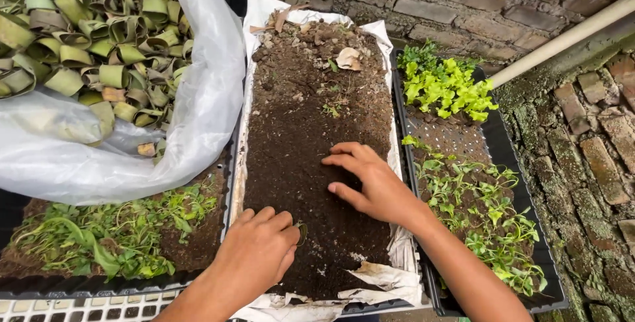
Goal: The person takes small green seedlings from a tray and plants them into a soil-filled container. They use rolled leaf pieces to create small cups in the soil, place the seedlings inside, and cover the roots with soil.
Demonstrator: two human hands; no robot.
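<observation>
A long tray of dark soil (311,130), lined with white paper (397,249), lies in the middle. My right hand (370,183) rests flat on the soil with its fingers spread, pointing left. My left hand (258,249) is curled at the near part of the soil, its fingertips pinched on a small green leaf roll (302,231) that stands in the soil.
A clear plastic bag (211,97) full of several rolled green leaf cups (99,37) sits at the left. A black tray of green seedlings (476,203) lies at the right, another seedling tray (112,236) at the lower left. A brick wall and a pale pipe (562,37) stand behind.
</observation>
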